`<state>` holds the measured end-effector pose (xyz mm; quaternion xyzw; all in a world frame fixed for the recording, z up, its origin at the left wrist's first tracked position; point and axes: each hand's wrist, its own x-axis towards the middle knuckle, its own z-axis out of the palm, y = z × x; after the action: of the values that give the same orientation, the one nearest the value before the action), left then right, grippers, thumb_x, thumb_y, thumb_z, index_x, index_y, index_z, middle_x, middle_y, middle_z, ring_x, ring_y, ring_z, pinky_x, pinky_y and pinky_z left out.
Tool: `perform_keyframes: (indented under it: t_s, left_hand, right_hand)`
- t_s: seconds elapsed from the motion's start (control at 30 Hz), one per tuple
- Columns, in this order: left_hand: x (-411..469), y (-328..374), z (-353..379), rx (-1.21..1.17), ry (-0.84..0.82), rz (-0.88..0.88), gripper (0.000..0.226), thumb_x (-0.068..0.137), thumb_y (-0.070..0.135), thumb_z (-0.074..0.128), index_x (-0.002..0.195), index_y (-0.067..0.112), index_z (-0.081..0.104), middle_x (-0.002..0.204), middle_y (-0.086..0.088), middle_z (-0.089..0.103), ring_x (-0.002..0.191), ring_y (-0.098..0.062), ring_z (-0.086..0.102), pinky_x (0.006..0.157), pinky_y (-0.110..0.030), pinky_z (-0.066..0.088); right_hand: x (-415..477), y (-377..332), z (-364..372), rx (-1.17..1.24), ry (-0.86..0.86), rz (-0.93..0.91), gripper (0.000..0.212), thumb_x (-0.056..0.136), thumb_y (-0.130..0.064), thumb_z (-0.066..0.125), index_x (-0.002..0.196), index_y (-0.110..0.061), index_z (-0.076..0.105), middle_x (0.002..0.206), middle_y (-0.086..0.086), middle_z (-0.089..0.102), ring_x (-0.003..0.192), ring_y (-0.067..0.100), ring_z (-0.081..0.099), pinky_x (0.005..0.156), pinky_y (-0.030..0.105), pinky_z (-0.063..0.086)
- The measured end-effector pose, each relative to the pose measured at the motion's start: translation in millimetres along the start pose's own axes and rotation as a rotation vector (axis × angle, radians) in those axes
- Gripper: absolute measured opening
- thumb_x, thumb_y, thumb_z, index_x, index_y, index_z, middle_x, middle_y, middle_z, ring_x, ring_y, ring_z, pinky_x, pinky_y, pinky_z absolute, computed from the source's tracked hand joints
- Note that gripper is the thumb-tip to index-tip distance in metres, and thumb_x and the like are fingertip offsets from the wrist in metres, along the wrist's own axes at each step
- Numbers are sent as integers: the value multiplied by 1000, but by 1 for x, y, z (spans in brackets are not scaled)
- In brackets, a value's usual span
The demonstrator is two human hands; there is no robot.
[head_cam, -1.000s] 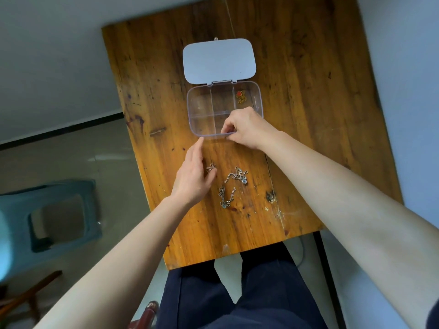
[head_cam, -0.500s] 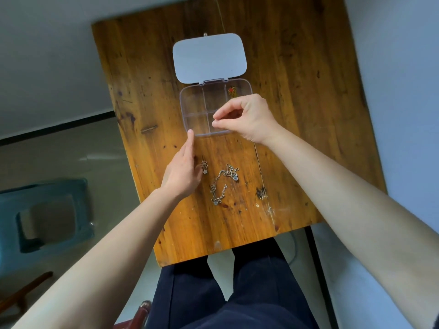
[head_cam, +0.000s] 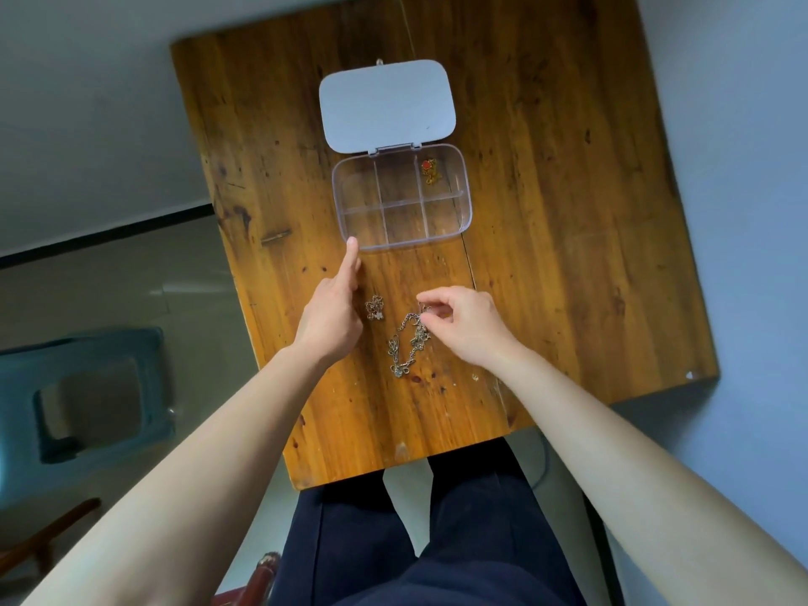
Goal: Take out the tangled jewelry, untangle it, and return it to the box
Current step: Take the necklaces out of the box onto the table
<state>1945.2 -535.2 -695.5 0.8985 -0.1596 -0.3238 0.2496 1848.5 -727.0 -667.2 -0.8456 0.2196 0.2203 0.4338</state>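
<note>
A clear plastic box point(head_cam: 464, 199) with several compartments stands open on the wooden table point(head_cam: 568, 212), its pale lid point(head_cam: 387, 105) folded back. A red and gold piece point(head_cam: 430, 171) lies in its far right compartment. A tangled silver chain point(head_cam: 404, 347) lies on the table in front of the box, and a small silver piece point(head_cam: 375, 307) lies to its left. My right hand point(head_cam: 463, 325) pinches the upper end of the silver chain. My left hand point(head_cam: 334, 310) rests flat with its forefinger stretched to the box's near left corner, holding nothing.
The table's near edge point(head_cam: 393, 465) lies just above my dark trousers point(head_cam: 437, 540). A blue plastic stool point(head_cam: 87, 391) stands on the floor at the left. Brown wooden furniture point(head_cam: 39, 544) shows at the lower left. Walls close in behind and to the right.
My right hand has come back from the box's near edge to the table and closed its fingertips on the silver chain. My left hand has stayed beside the box corner.
</note>
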Motion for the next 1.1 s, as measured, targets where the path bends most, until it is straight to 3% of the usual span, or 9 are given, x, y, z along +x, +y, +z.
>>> perform_keyframes:
  t_s: [0.13, 0.2, 0.3, 0.43, 0.53, 0.67, 0.8, 0.93, 1.1]
  left_hand:
    - [0, -2, 1, -5, 2, 1, 114, 86, -10, 59, 151, 47, -15, 154, -1, 41, 125, -22, 52, 88, -34, 52]
    - [1, -1, 1, 0, -1, -5, 115, 85, -11, 59, 151, 47, -15, 154, 0, 41, 125, -22, 51, 89, -36, 53]
    - [1, -1, 1, -8, -11, -15, 115, 85, -12, 59, 151, 47, -15, 156, 2, 39, 127, -21, 50, 90, -35, 52]
    - [2, -2, 1, -11, -19, -17, 115, 85, -12, 59, 152, 46, -14, 155, 4, 39, 126, -20, 50, 90, -32, 50]
    - [2, -3, 1, -5, -14, -15, 114, 85, -12, 60, 152, 47, -13, 154, 4, 41, 125, -19, 50, 90, -32, 51]
    - [2, -4, 0, -7, -29, -2, 114, 87, -11, 58, 151, 49, -15, 156, 7, 38, 116, -20, 57, 83, -34, 55]
    - [3, -6, -3, -17, -53, 9, 112, 89, -10, 57, 150, 50, -17, 157, 6, 37, 107, -19, 61, 75, -32, 59]
    - [2, -4, -3, -20, -58, -16, 112, 90, -8, 57, 149, 52, -18, 155, 3, 41, 101, -17, 61, 74, -32, 59]
    - [2, -5, -3, -27, -69, -18, 113, 90, -8, 56, 147, 54, -19, 153, 2, 42, 91, -15, 59, 71, -29, 58]
  right_hand:
    - [22, -19, -33, 60, 207, -119, 23, 93, -18, 66, 116, -20, 73, 103, -11, 71, 85, -11, 60, 78, 0, 44]
    - [40, -29, -49, 28, 246, -146, 23, 95, -17, 64, 117, -18, 72, 99, -10, 69, 83, -10, 59, 69, -4, 41]
    - [66, -39, -64, -59, 257, -143, 25, 96, -15, 62, 120, -16, 70, 103, -5, 69, 82, -1, 60, 69, 1, 40]
    - [89, -43, -66, -172, 287, -122, 30, 98, -15, 61, 127, -15, 66, 118, 5, 69, 98, 15, 65, 82, 20, 51]
    - [106, -44, -63, -386, 331, -122, 38, 99, -13, 60, 137, -13, 57, 131, 12, 63, 108, 26, 66, 80, 26, 51]
    - [128, -53, -61, -725, 251, -106, 54, 89, 1, 66, 140, -8, 49, 129, 21, 57, 103, 38, 66, 79, 43, 56]
    - [139, -64, -55, -862, 271, -62, 44, 90, -2, 67, 132, -3, 55, 127, 27, 57, 97, 39, 68, 72, 42, 56]
    - [140, -63, -51, -835, 354, -103, 22, 93, 0, 63, 115, 1, 67, 112, 24, 66, 91, 37, 70, 71, 40, 58]
    - [145, -56, -52, -775, 377, -160, 17, 91, 3, 63, 107, 1, 70, 98, 22, 70, 86, 37, 71, 69, 37, 56]
